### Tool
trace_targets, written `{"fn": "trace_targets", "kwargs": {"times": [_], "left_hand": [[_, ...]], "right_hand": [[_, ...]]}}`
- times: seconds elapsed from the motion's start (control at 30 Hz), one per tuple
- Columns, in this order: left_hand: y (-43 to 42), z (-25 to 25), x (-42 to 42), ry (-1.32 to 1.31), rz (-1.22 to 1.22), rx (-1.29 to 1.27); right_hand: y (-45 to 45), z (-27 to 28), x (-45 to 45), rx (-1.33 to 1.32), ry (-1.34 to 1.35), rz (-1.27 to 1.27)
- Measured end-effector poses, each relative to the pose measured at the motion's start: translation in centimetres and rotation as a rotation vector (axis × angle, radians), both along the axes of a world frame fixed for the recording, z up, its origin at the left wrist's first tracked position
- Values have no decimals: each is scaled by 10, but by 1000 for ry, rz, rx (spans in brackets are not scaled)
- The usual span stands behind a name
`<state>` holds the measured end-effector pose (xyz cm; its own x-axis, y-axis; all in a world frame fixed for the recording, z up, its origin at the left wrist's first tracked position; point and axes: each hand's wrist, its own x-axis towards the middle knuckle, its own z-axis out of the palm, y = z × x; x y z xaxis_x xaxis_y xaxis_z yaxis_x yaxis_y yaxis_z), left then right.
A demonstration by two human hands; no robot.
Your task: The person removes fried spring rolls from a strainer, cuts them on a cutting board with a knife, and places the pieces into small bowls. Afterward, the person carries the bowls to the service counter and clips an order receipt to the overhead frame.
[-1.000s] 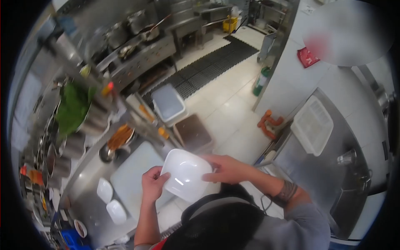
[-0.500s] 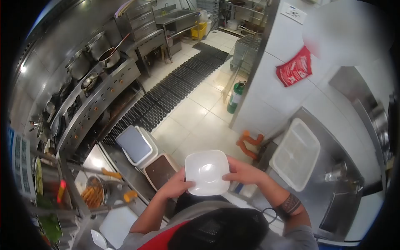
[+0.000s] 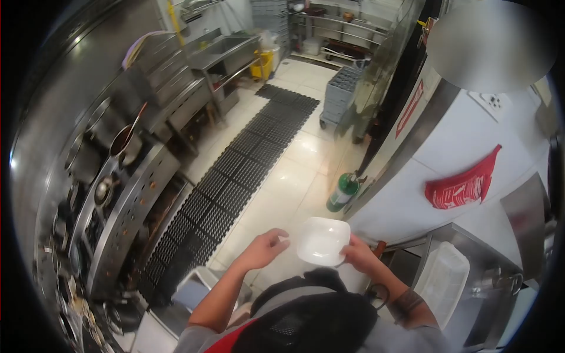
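Note:
A white, rounded-square bowl [image 3: 322, 241] is held up in front of my body, its inside facing me. My right hand [image 3: 358, 254] grips its right edge, thumb over the rim and fingers behind. To the left of the bowl, my left hand [image 3: 265, 248] hangs in the air apart from it. Its fingers are slightly bent, with a gap to the thumb, and nothing lies between them.
On the left runs a stove [image 3: 126, 223] with pots. A black rubber mat [image 3: 235, 165] covers the floor ahead. A green cylinder [image 3: 343, 193] stands by the wall corner. At right, a white plastic tub [image 3: 442, 276] rests on a steel counter.
My left hand has let go of the bowl and moved away to its left. The bowl stays in my right hand, shifted to the right in view. The camera has turned and moved forward.

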<state>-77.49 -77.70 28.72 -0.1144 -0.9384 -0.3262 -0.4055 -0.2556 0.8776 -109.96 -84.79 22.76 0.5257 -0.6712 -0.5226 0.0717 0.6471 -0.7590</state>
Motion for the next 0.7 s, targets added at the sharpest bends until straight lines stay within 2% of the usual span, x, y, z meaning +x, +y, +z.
{"fn": "trace_targets", "kwargs": {"times": [0.07,0.13,0.27,0.33,0.37,0.4,0.47,0.5,0.53,0.57,0.63,0.7], "left_hand": [[-65,-8,28,36,-13,9],[-127,-31,59,9,-34,15],[-226,-84,122,-118,35,66],[-258,-117,162,-485,-41,47],[-259,-142,184,-533,-10,70],[-254,-173,210,-582,21,87],[-234,-241,273,-483,138,412],[-228,-224,291,-427,153,478],[-222,-206,299,-437,341,581],[-228,-208,313,-436,413,639],[-242,-226,346,-435,462,730],[-287,-260,372,-437,412,800]], "right_hand": [[-41,-7,14,16,-44,-68],[-85,-15,37,19,22,-188],[-195,-67,94,84,-89,-255],[-270,-90,133,41,-90,-213],[-305,-69,158,60,-122,-186],[-341,-75,181,100,-113,-214],[-418,-61,226,80,-130,-107],[-456,-56,249,76,-128,-112],[-496,-53,272,63,-154,-77],[-533,-49,293,53,-174,-45],[-603,-33,333,10,-151,-34],[-676,-33,361,-27,-133,-31]]}}
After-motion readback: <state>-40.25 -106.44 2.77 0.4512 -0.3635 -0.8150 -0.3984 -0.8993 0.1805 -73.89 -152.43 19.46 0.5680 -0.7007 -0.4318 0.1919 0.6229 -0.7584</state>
